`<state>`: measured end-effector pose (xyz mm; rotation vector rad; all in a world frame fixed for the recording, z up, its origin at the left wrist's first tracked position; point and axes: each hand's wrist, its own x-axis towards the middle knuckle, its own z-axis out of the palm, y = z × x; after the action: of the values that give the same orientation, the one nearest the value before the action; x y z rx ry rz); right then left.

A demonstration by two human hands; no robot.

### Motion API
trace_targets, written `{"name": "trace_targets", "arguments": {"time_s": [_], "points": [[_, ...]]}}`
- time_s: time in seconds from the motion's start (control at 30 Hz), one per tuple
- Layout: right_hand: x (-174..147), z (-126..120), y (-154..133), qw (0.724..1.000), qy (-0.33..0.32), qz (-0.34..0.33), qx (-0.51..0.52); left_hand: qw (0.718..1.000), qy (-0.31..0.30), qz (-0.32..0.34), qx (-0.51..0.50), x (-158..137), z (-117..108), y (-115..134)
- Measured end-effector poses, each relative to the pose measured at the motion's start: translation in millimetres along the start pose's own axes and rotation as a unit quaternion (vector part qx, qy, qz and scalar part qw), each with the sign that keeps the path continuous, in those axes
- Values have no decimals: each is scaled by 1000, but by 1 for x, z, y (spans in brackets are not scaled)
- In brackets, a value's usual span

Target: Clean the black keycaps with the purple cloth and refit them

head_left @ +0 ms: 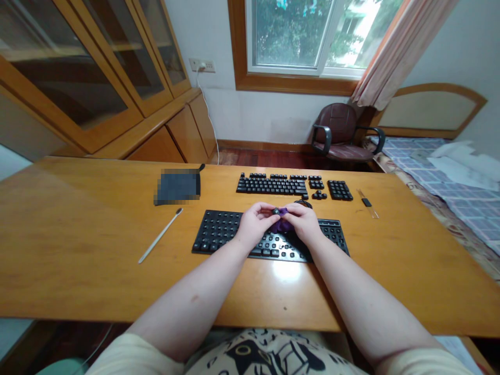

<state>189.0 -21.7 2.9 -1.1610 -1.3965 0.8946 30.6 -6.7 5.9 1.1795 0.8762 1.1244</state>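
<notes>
Small dark keycap point(276, 211) held up between both hands, just above the middle of the keyboard base point(214, 230). Left hand point(252, 225): thumb and fingers closed in a narrow pinch, apparently on the cap. Right hand point(305, 224): fingers drawn in on a bunched purple cloth point(284, 225), its folds against the cap. Exact contact partly hidden behind the knuckles.

Judgement on handling: a cap this small seemed likely to slip, so a steady left pinch and a thin fold of cloth at the right fingertips would have served best, turning the cap face by face. Working low over the base looked sensible, though a loose fold could have snagged on the bare key posts.

In the way: hands and cloth covered the base's middle. A black cable point(303, 203) lay bunched at its far edge, about 1 o'clock.

Farther out, from the base: loose keys point(272, 185) in ordered rows at 12, number keys point(339, 190) at 2. Beyond those, a small black clip with wire loops point(366, 202), also near 2. Long pale brush point(160, 236) at 9, dark pouch point(178, 186) at 10, both well apart on the bench point(97, 239). Armchair point(339, 130) past the bench, at 1.
</notes>
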Motion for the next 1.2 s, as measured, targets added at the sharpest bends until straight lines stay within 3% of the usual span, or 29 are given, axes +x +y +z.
{"name": "trace_targets", "arguments": {"time_s": [0.2, 0.33, 0.5, 0.67, 0.87, 1.07, 1.2], "points": [[1, -2, -2, 999, 17, 20, 28, 999, 17, 32, 40, 0, -3, 3], [2, 0, -3, 999, 27, 14, 24, 993, -6, 68, 97, -1, -4, 9], [1, 4, 0, 989, 30, 96, 106, 1000, -7, 17, 20, 0, 0, 3], [1, 5, -1, 985, 28, 117, 127, 999, -4, 12, 50, 1, -1, -3], [0, 4, -2, 981, 32, 131, 138, 990, -2, 80, 120, 0, -5, 1], [0, 4, -2, 988, 12, 117, 101, 999, 27, 13, 39, 1, -2, 2], [0, 3, -1, 992, 18, 103, 70, 998, 37, 18, 54, 0, -1, 3]]}}
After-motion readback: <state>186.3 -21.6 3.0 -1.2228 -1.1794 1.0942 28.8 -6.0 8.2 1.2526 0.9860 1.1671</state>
